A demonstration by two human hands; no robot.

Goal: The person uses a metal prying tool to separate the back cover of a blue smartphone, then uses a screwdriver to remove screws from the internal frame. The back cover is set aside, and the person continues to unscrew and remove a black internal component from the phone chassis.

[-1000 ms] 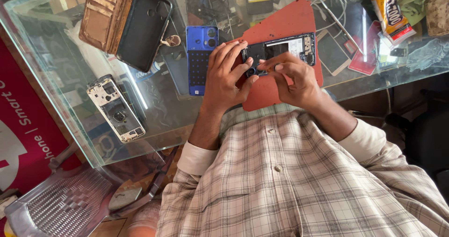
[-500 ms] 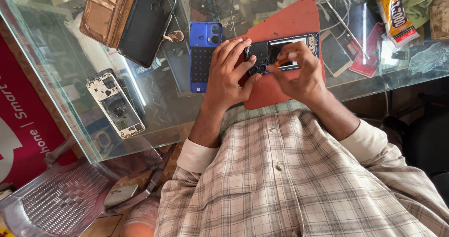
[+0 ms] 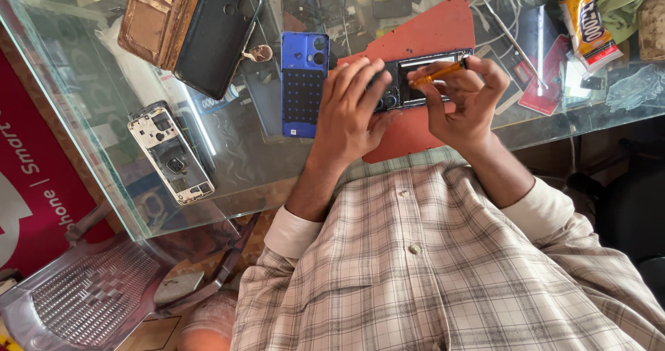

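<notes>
**Head view: two hands working on one opened phone over a red mat**

Head camera is looking down on a glass table (image 3: pixel 228 171), and one red mat (image 3: pixel 429 39) is serving as the landmark. One opened phone (image 3: pixel 415 81) is lying across the middle of that mat, its dark insides showing. The left hand (image 3: pixel 350 112) is pressing down on the phone's near end, fingers curled over it and gripping its edge. The right hand (image 3: pixel 464 102) is hovering over the phone's other end, fingers pinched shut around one thin orange tool (image 3: pixel 436 73), whose tip is lying against the phone's upper edge.

Just beside the mat's edge, past the left hand, one blue back cover (image 3: pixel 303 84) is lying flat with its rows of dots up. Farther from the mat on that same side, one black phone case (image 3: pixel 216 36) is resting against one brown wallet (image 3: pixel 156 19). Well apart from the mat, toward the table's near corner, one bare white phone frame (image 3: pixel 170 156) is lying on the glass. On the mat's opposite side, one glue tube (image 3: pixel 585 25) is sitting near one small red card (image 3: pixel 547 81). One checked shirt (image 3: pixel 443 268) is filling the foreground.
</notes>
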